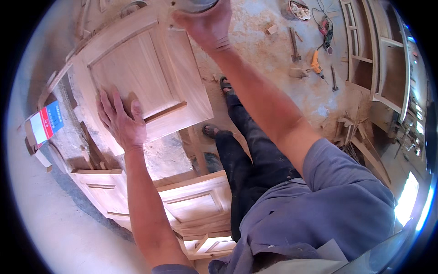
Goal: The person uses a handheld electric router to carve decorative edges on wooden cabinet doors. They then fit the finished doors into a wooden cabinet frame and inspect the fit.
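The left hand lay flat, palm down, on the lower left corner of a raised-panel wooden cabinet door, its fingers spread and pointing up and to the left, thumb angled away toward the recessed centre panel. Its forearm ran straight up from the lower edge of the view, elbow nearly locked, pressing on the wood rather than gripping anything. The right arm stretched far forward across the view, bare from the blue sleeve, and the right hand curled down over a round grey tool at the door's top edge; most of that tool was cut off by the rim, so its kind could not be told. The two hands were well apart, at opposite corners of the door. The door rested tilted on a dusty work surface above more panelled doors stacked lower down. On the sawdust-strewn floor beyond lay a hammer and an orange drill, near an unfinished wooden cabinet frame. A red, white and blue box sat to the left.
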The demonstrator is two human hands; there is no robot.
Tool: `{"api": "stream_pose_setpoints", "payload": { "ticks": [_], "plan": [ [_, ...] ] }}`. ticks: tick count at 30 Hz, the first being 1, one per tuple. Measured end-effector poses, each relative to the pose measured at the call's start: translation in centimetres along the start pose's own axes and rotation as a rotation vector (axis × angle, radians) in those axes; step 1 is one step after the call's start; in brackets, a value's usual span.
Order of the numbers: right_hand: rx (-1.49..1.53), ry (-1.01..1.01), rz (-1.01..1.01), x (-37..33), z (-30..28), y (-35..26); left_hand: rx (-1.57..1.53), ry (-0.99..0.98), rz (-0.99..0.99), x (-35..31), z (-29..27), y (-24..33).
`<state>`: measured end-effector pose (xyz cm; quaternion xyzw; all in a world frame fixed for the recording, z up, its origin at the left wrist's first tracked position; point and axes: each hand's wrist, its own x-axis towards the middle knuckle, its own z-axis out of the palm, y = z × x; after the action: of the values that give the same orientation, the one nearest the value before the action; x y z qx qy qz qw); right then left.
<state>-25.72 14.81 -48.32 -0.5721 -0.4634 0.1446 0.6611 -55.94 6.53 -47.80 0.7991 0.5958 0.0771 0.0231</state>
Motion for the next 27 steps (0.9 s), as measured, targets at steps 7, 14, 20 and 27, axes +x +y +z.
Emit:
{"api": "stream_pose_setpoints", "payload": {
  "ticks": [7, 14, 20, 27],
  "plan": [
    [-0.091, 0.021, 0.534, -1.6, -11.3, -1.4, 0.014, -0.002, -0.651, 3.8, 0.1, -4.5],
    [-0.281, 0.237, 0.864, -9.3, -22.9, -2.3, 0.180, 0.064, -0.575, 1.3, -0.7, -1.3],
    [-0.314, 0.230, 0.896, -12.9, -26.4, -4.8, 0.004, -0.062, -0.726, -7.3, -4.5, 2.1],
    [-0.194, 0.067, 0.882, -12.5, -24.6, -8.1, -0.413, -0.102, -1.262, -9.4, -9.6, 8.6]
  ]
}}
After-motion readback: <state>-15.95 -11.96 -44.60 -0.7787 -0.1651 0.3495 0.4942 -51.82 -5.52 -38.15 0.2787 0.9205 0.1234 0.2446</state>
